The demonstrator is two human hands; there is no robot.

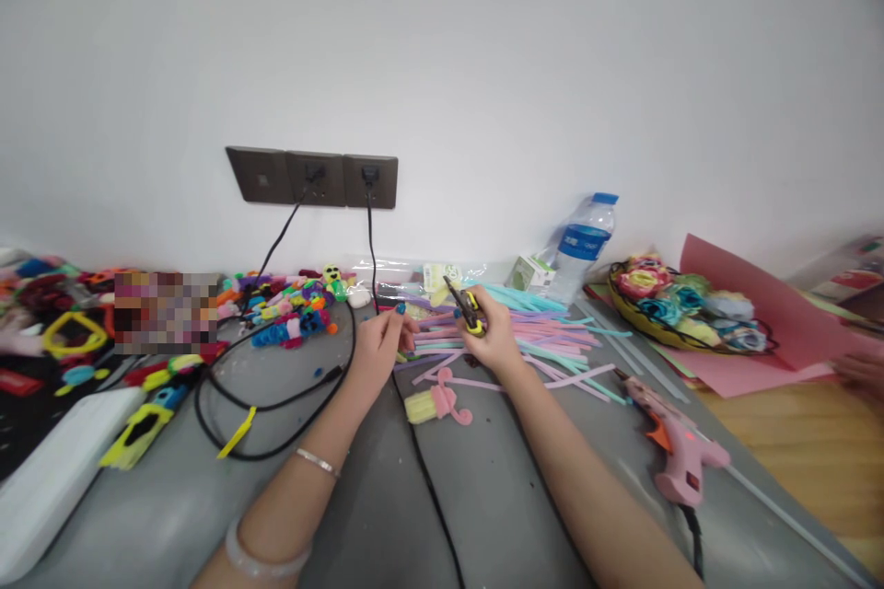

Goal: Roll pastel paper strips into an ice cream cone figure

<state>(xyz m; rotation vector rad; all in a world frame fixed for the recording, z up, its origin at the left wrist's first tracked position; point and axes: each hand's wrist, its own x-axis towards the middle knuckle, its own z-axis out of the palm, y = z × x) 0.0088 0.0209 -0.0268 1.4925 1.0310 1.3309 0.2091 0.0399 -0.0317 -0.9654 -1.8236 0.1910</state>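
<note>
My right hand [492, 331] is wrapped round yellow-and-black scissors [472, 311], their dark blades pointing up and left. Just left of it, my left hand [382, 342] has its fingers pressed together; what they hold, if anything, is too small to make out. Pastel pipe cleaners [563, 338] in pink, purple and mint lie in a loose pile beneath and to the right of the hands. Nearer to me, a pale yellow and pink fuzzy piece [436, 400] rests on the grey table [483, 488].
A pink glue gun [680, 456] lies at right, near a basket of fabric flowers [691, 304] and pink paper [752, 331]. Behind stand a water bottle [586, 244] and small box [530, 274]. Black cables [432, 488] cross the table; colourful fuzzy crafts [294, 329] crowd the left. Another person's hand [863, 373] shows far right.
</note>
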